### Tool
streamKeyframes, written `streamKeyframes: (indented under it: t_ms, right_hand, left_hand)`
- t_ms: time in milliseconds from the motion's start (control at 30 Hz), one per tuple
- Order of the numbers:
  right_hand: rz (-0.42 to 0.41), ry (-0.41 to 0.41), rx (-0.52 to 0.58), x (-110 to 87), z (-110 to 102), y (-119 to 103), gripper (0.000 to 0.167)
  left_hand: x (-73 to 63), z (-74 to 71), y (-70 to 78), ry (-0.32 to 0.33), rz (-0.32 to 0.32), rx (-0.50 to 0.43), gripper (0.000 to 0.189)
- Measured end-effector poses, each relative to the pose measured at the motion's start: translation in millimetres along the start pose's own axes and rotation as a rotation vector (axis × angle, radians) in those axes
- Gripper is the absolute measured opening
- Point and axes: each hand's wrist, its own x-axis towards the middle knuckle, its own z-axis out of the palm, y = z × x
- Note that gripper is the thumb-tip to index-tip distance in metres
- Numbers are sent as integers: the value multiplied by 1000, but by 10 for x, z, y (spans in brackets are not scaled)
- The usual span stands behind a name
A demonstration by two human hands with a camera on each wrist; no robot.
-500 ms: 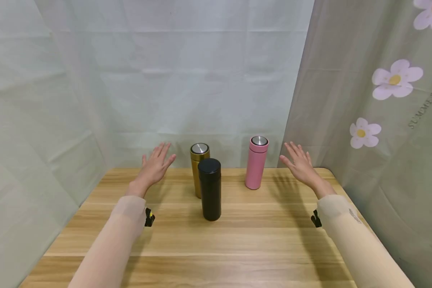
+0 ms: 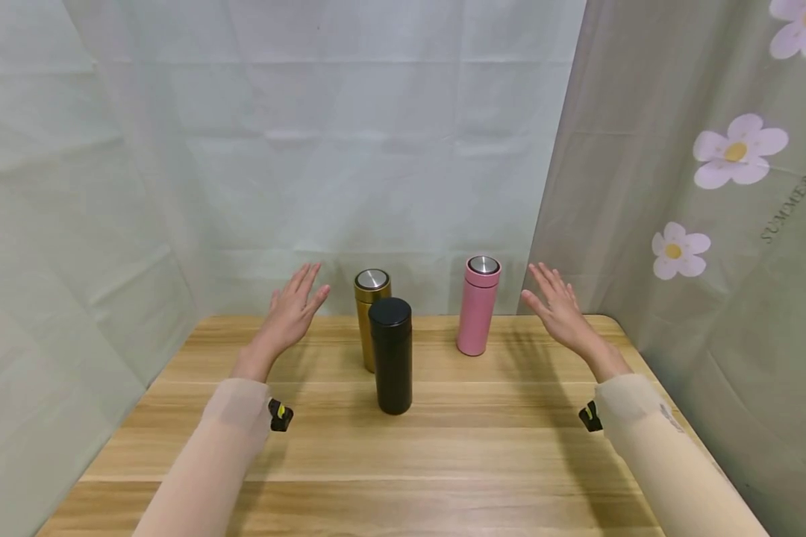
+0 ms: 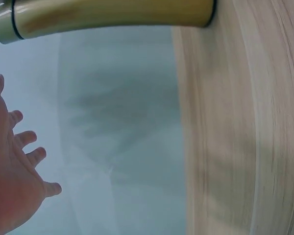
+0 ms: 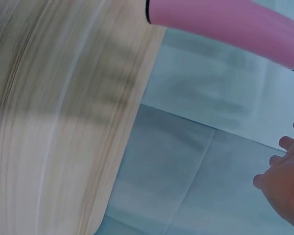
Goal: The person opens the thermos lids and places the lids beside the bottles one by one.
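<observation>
Three flasks stand upright on the wooden table (image 2: 457, 462). The black flask (image 2: 393, 365) is nearest and partly covers the gold flask (image 2: 365, 321) behind it. To their right, farther back, is the pink flask (image 2: 477, 313). My left hand (image 2: 287, 317) is held above the table left of the gold flask, fingers straight, holding nothing. In the left wrist view the gold flask (image 3: 112, 12) crosses the top, apart from the fingers. My right hand (image 2: 560, 313), also empty with straight fingers, is right of the pink flask, which spans the top of the right wrist view (image 4: 225, 24).
Pale cloth (image 2: 349, 149) hangs behind the table's back edge and along the left side. On the right hangs a greyer curtain (image 2: 618, 186) with printed flowers and lettering. Each wrist carries a small black camera mount (image 2: 280, 415).
My left hand has turned slightly, its fingers closer together. The right hand has shifted barely at all, and the three flasks stand where they were.
</observation>
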Motion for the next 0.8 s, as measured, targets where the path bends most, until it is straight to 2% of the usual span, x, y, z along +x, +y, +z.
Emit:
streamKeyframes:
  t_ms: [333, 600, 800]
  right_hand:
    - [-49, 17, 76, -36, -24, -129, 68]
    - [-86, -4, 128, -69, -69, -266, 67]
    - [-111, -16, 170, -119, -108, -364, 66]
  left_hand:
    - [-64, -32, 152, 58, 26, -240, 68]
    - [-173, -44, 223, 64, 54, -324, 62]
    - [-262, -38, 329, 38, 54, -355, 63]
